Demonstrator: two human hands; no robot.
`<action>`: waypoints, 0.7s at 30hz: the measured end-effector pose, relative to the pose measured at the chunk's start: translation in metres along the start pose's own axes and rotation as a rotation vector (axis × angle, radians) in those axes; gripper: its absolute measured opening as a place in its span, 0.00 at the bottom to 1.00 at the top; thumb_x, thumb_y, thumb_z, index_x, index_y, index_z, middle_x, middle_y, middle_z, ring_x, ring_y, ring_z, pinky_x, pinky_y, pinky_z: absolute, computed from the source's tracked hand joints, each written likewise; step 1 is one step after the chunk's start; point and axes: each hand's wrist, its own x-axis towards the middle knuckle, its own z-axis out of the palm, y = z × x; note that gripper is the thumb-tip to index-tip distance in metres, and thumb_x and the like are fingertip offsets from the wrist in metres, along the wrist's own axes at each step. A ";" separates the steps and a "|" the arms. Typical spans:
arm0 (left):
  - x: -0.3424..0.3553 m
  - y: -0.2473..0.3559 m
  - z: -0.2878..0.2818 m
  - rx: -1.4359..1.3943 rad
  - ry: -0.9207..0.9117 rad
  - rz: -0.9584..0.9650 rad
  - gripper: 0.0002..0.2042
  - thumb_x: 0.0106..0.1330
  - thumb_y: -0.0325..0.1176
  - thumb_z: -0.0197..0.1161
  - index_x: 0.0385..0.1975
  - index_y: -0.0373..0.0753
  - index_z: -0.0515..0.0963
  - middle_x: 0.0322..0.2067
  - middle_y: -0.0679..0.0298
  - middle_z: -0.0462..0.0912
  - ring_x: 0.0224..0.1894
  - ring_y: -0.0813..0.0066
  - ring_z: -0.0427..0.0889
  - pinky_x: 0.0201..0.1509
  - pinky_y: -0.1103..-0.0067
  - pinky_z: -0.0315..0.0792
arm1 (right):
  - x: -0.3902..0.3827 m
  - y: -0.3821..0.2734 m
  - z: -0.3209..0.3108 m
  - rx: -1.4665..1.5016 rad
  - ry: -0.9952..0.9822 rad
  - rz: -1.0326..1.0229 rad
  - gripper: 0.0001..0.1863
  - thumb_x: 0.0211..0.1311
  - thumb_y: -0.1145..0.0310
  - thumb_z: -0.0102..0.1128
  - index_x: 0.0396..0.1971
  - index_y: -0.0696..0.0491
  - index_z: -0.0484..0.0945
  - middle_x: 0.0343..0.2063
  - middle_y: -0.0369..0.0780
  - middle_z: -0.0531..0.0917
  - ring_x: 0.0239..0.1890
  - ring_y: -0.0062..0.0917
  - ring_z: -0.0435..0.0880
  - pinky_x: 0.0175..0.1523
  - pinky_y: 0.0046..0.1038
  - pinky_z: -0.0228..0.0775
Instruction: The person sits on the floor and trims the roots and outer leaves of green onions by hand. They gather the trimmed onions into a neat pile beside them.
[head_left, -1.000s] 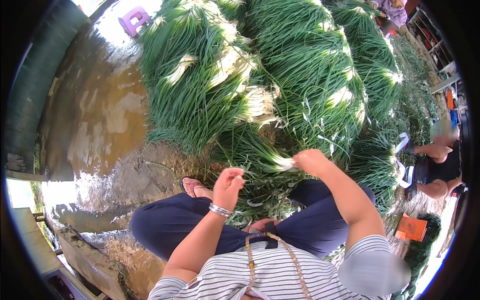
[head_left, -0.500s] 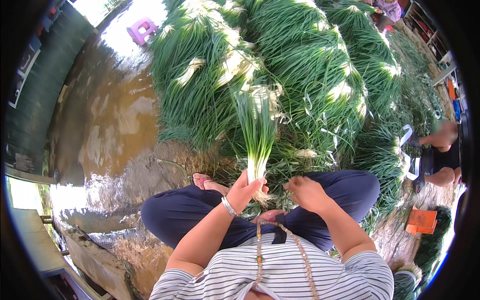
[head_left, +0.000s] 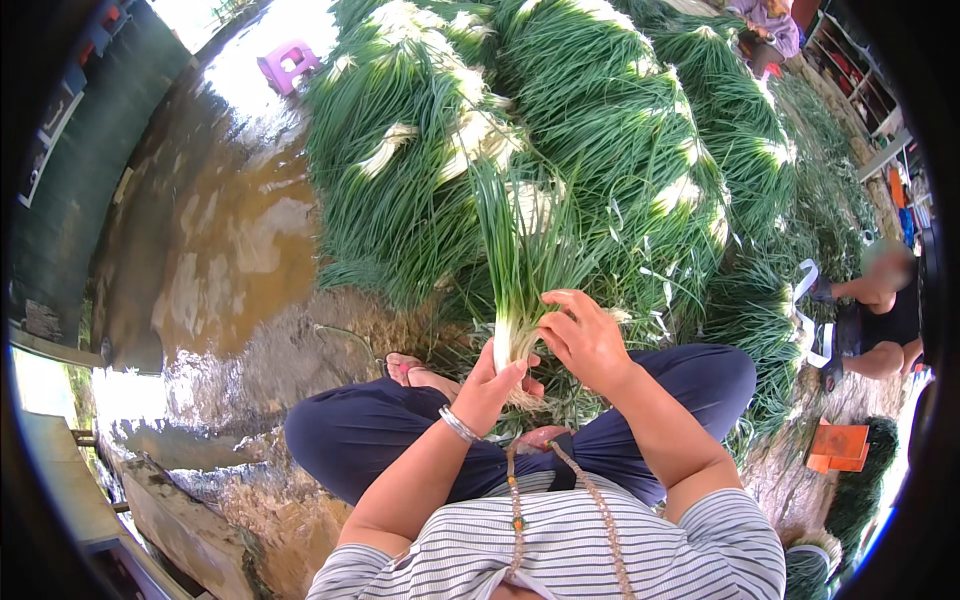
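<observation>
A bunch of spring onions point(head_left: 508, 290) stands upright before me, green leaves pointing away and white stems and stringy roots toward me. My left hand point(head_left: 497, 382) is closed round the white stems just above the roots. At the bunch's right side is my right hand point(head_left: 585, 340), its fingers bent and pinching at the outer stalks, which splay a little to the right. Exactly which stalks lie between those fingertips is partly hidden.
Long heaps of spring onions point(head_left: 590, 110) cover the ground ahead. Wet brown floor point(head_left: 240, 230) lies left, with a pink stool point(head_left: 288, 66) farther off. An orange box point(head_left: 840, 447) is at right. One person point(head_left: 885, 315) sits at right, another point(head_left: 768, 25) at the far right.
My right hand has moved up and left from over my right thigh to the bunch. The stalks there now spread rightward. My left hand keeps its hold.
</observation>
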 end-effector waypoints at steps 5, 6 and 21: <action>0.003 -0.003 -0.004 -0.025 0.007 -0.005 0.17 0.67 0.26 0.50 0.55 0.36 0.58 0.43 0.60 0.75 0.33 0.73 0.79 0.38 0.76 0.76 | -0.011 0.016 0.011 0.029 -0.118 0.107 0.15 0.46 0.72 0.68 0.35 0.50 0.74 0.37 0.38 0.76 0.32 0.33 0.80 0.31 0.31 0.75; 0.003 -0.003 -0.004 -0.019 0.006 -0.010 0.17 0.67 0.26 0.50 0.54 0.36 0.59 0.42 0.60 0.75 0.33 0.73 0.79 0.37 0.76 0.75 | -0.011 0.017 0.012 0.048 -0.124 0.119 0.16 0.46 0.72 0.68 0.36 0.50 0.74 0.36 0.38 0.76 0.31 0.33 0.80 0.30 0.31 0.75; 0.007 -0.004 -0.005 -0.165 -0.042 -0.180 0.17 0.66 0.29 0.53 0.54 0.38 0.61 0.34 0.62 0.73 0.31 0.72 0.78 0.38 0.73 0.76 | -0.004 0.048 0.007 -0.019 -0.279 -0.220 0.14 0.48 0.72 0.58 0.38 0.44 0.78 0.41 0.36 0.77 0.37 0.27 0.79 0.36 0.26 0.76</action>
